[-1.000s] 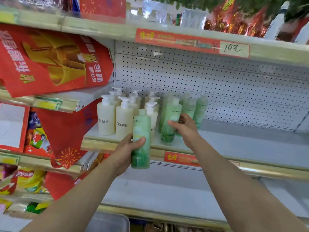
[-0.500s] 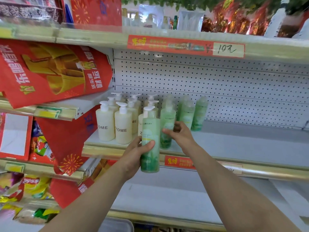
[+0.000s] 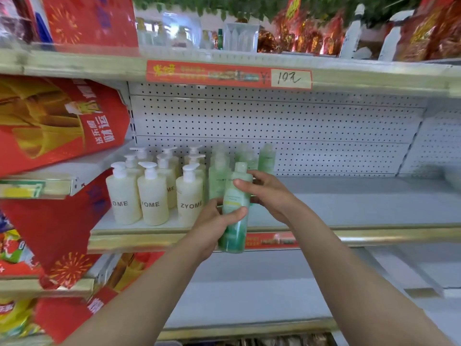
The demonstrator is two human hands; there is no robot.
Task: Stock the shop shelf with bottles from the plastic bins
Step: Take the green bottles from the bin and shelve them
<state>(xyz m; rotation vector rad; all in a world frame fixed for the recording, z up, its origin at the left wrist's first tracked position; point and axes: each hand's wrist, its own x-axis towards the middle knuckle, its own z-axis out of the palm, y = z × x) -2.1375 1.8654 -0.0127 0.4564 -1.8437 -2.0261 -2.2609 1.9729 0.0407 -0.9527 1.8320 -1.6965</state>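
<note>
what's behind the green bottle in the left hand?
More green bottles standing on the shelf, plus fingers of the right hand curled round it. The held bottle and left hand cover those bottles' lower parts; count unclear.

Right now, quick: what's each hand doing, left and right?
Left hand: fingers wrapped round the lower half of the tall green plastic bottle, holding it.
Right hand: thumb and fingers pinch the same bottle's upper part.

Red promotional poster (image 3: 62,126) at left, red price strip (image 3: 228,74) (handwritten figure), foil packets (image 3: 311,36) above, snack bags (image 3: 15,318) lower left
</note>
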